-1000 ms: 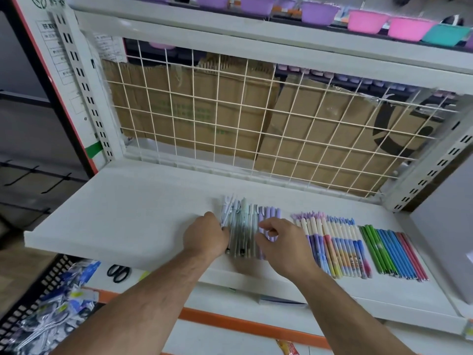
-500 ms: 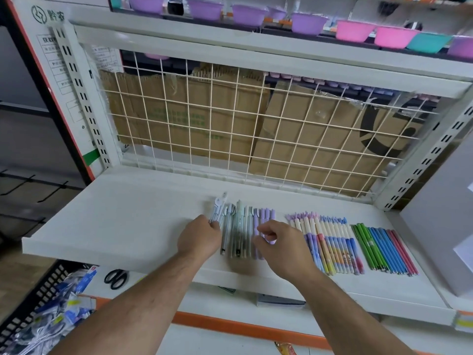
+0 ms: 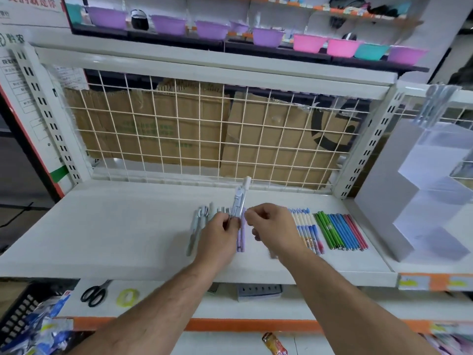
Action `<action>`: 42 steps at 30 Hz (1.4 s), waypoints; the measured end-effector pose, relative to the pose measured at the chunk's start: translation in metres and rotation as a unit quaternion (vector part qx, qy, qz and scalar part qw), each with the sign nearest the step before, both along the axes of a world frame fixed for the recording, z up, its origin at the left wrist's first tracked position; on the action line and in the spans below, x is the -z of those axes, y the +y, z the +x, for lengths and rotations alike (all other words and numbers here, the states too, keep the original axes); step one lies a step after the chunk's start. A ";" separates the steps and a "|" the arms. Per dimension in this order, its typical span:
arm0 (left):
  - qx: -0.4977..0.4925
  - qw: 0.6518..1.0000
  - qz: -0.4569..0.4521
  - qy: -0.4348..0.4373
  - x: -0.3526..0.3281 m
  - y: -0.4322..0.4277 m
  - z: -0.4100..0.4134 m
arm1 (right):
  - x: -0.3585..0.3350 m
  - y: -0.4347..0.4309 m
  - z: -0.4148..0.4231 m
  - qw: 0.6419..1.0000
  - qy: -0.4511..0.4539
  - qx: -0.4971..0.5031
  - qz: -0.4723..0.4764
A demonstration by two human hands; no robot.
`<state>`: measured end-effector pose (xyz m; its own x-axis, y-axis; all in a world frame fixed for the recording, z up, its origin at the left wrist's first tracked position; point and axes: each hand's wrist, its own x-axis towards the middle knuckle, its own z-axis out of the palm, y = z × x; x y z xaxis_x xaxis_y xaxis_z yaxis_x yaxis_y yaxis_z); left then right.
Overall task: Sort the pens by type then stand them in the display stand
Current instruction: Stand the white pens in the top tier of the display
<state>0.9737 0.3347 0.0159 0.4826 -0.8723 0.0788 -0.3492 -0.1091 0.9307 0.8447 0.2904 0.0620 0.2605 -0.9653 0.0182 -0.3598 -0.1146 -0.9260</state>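
White shop shelf [image 3: 102, 239] carries sorted pen rows [image 3: 340, 231] at frame centre. Above them the left hand [image 3: 217, 237] pinches a pale pen [image 3: 238, 201] upright by its lower barrel. It looks light, stiff and slick, so a mid-barrel grip suits; the right hand [image 3: 275, 226] curls beside it, its grip unclear.

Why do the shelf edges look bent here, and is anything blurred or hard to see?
Head view: the wide-angle lens bows the white metal shelf and its uprights; the pale blue-white pen held upright in the left hand is smeared by motion, as are the fingers of the right hand; the grey stepped display stand at the right edge looks soft and stretched.
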 end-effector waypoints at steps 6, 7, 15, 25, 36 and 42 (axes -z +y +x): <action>0.090 0.994 -0.052 0.020 -0.010 0.000 -0.060 | -0.019 0.001 -0.053 0.997 -0.059 0.050 0.024; 0.099 0.993 -0.057 0.022 -0.012 0.000 -0.071 | -0.021 0.002 -0.064 0.996 -0.059 0.054 0.025; 0.152 0.986 -0.041 0.051 -0.036 -0.008 -0.181 | -0.032 -0.004 -0.180 0.995 -0.045 0.090 -0.002; 0.178 0.981 -0.050 0.058 -0.065 -0.036 -0.332 | -0.055 -0.030 -0.332 0.993 -0.006 0.106 -0.045; 0.189 0.978 -0.075 0.048 -0.094 -0.120 -0.381 | -0.086 -0.106 -0.384 0.993 -0.019 0.086 -0.076; 0.216 0.968 -0.096 0.079 -0.116 -0.177 -0.388 | -0.111 -0.156 -0.393 0.988 -0.011 0.105 -0.110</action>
